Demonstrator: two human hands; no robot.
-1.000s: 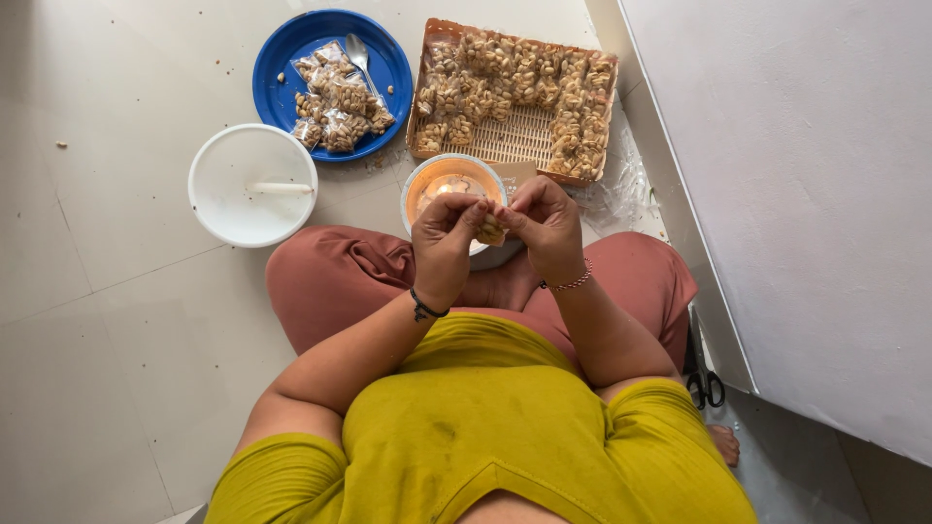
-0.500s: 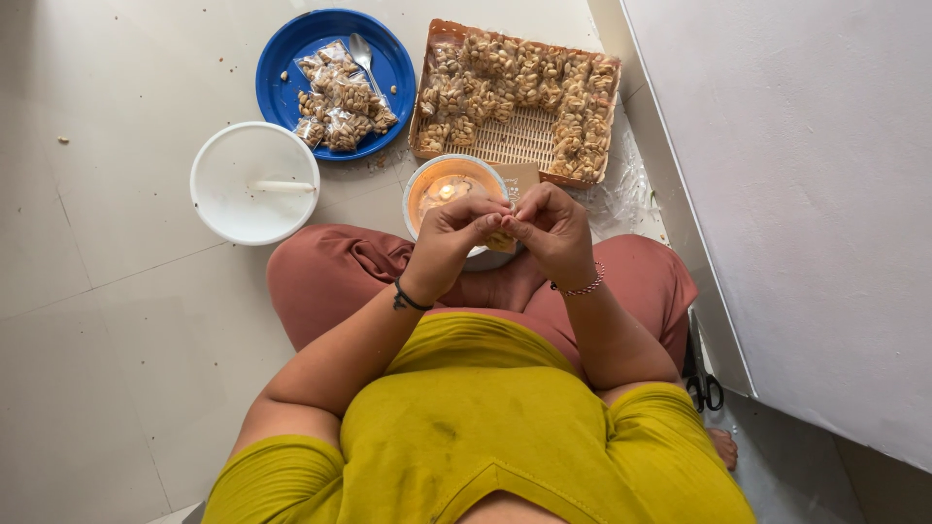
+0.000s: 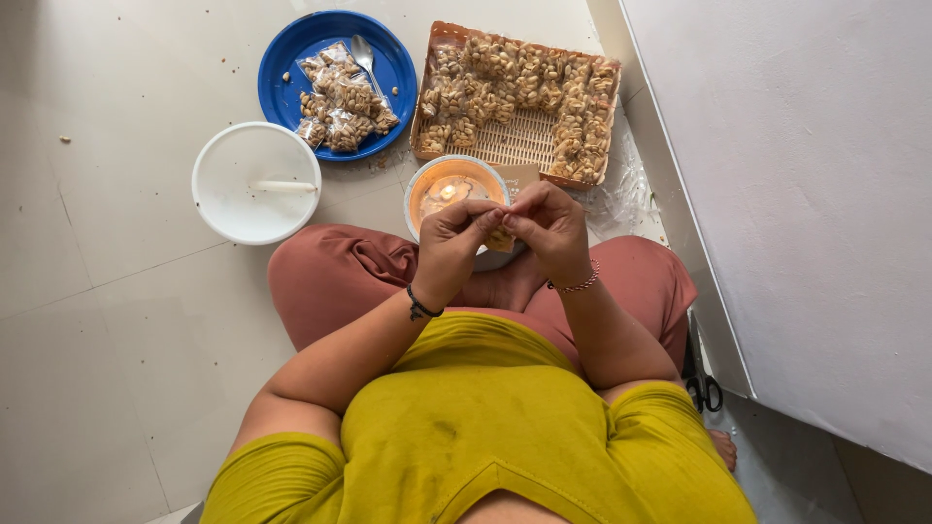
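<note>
Above lap, hands [image 3: 500,225] (pinched) on packet [image 3: 501,240]

A round white plastic lid [image 3: 255,181] lies at ten o'clock. A round blue plate [image 3: 291,58] holding a metal spoon [image 3: 363,54] sits at eleven. Black-handled scissors [image 3: 701,374] rest at four.

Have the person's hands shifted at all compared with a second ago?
No, hardly. The left hand and right hand pinch a small packet together at the near edge of the candle bowl, as before.
</note>
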